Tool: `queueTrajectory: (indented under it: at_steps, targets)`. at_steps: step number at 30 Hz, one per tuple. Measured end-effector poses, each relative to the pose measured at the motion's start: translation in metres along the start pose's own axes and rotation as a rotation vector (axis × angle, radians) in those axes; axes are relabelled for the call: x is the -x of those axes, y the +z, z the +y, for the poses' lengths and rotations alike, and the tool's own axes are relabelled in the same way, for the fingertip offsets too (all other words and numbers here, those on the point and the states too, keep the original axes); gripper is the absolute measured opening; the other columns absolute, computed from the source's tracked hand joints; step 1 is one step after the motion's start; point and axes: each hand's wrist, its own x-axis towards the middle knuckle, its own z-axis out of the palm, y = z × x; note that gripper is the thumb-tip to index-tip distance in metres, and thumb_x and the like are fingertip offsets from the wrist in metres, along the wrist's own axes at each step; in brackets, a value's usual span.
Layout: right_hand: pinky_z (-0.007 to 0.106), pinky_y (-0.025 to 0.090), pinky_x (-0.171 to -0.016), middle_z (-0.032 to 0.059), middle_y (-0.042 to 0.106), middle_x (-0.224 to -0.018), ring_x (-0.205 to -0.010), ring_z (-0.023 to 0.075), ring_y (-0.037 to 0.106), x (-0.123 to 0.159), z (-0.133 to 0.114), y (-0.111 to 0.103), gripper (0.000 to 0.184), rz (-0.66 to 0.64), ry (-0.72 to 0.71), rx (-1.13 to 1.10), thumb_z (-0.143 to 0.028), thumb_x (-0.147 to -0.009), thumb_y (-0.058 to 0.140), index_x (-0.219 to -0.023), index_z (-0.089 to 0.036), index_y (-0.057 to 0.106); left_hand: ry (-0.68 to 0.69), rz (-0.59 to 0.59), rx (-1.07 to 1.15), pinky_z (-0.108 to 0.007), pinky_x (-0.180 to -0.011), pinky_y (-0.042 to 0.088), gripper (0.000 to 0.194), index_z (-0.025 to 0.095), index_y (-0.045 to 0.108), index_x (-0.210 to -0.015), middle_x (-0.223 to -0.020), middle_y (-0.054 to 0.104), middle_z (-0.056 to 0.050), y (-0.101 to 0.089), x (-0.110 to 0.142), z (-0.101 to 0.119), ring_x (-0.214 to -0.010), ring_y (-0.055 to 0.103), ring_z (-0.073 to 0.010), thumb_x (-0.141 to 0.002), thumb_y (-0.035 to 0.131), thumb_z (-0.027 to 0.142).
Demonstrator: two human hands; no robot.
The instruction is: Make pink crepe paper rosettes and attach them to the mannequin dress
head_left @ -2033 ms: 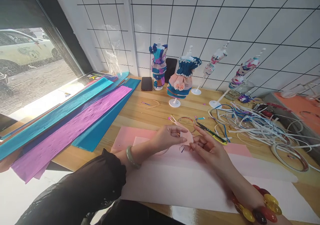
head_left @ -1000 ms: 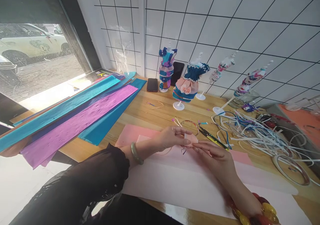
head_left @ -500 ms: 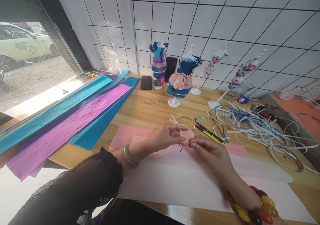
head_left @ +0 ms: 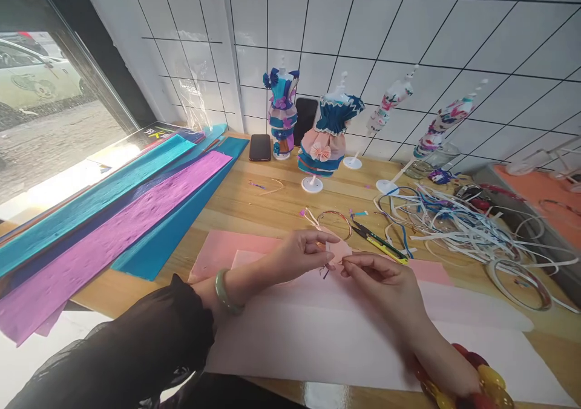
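Note:
A small pale pink paper piece (head_left: 338,248) is held between my two hands, above larger pink sheets. My left hand (head_left: 305,253) pinches its left side between thumb and fingers. From the right, my right hand (head_left: 379,276) grips its lower right edge with thumb and fingertips pressed together. Thin dark strands (head_left: 325,272) show just below the piece; what they belong to is unclear. Under both hands spreads a wide light pink paper sheet (head_left: 327,336), with a deeper pink sheet (head_left: 218,251) at its upper left.
Yellow-and-black snips (head_left: 381,239) lie beyond my right hand, beside a tangle of white and blue strips (head_left: 472,227). Small dress forms in paper outfits, such as a pink-and-blue one (head_left: 323,146), stand along the tiled wall. Purple crepe paper (head_left: 136,221) and a phone (head_left: 260,147) are at left.
The view has shifted slightly. My hands keep hold of the pink paper piece, which now tilts lower and shows less above my left fingers.

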Motion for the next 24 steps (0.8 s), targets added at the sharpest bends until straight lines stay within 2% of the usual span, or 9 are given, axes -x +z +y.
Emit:
queueTrajectory:
  at_steps: [6,10,16,20,24]
  targets:
    - [0.029,0.054,-0.065,0.0052,0.071,-0.072,-0.068,0.0182,0.066,0.0,0.0,-0.002,0.012,0.046,-0.061,0.041,-0.03,-0.069,0.065,-0.072,-0.02,0.071,0.149,-0.013,-0.141,-0.023,-0.064,0.042,0.041,0.014,0.054,-0.102,-0.069,0.058,0.0,0.004,0.006,0.007,-0.065,0.056,-0.0099,-0.068,0.068,0.032]
    - [0.029,0.054,-0.066,0.0054,0.071,-0.077,-0.073,0.0185,0.066,0.0,0.0,-0.003,0.01,0.043,-0.114,0.081,-0.027,-0.072,0.063,-0.073,-0.021,0.072,0.249,0.052,-0.325,-0.022,-0.069,0.043,0.027,0.015,0.057,-0.084,-0.08,0.06,-0.003,0.011,0.007,0.007,-0.072,0.056,-0.0102,-0.067,0.069,0.032]
    - [0.03,0.054,-0.067,0.005,0.071,-0.077,-0.074,0.0187,0.065,0.0,0.002,-0.003,0.009,0.047,-0.153,0.128,-0.026,-0.072,0.063,-0.072,-0.022,0.072,0.211,0.126,-0.401,-0.021,-0.064,0.042,0.02,0.014,0.06,-0.073,-0.071,0.06,-0.002,0.013,0.005,0.001,-0.065,0.054,-0.0089,-0.074,0.06,0.034]
    - [0.029,0.053,-0.068,0.0038,0.071,-0.076,-0.075,0.0177,0.064,0.0,0.002,-0.002,0.01,0.028,-0.15,0.115,-0.024,-0.073,0.062,-0.073,-0.023,0.072,0.177,0.111,-0.332,-0.022,-0.063,0.043,0.021,0.013,0.062,-0.071,-0.064,0.061,-0.002,0.011,0.005,0.002,-0.063,0.056,-0.01,-0.076,0.059,0.033]
    - [0.028,0.053,-0.068,0.0027,0.07,-0.073,-0.073,0.0166,0.065,0.0,0.001,-0.002,0.008,0.025,-0.136,0.048,-0.024,-0.072,0.063,-0.074,-0.023,0.071,0.148,0.105,-0.28,-0.022,-0.063,0.044,0.021,0.012,0.064,-0.071,-0.066,0.064,-0.004,0.009,0.005,0.003,-0.065,0.058,-0.0111,-0.075,0.061,0.033]
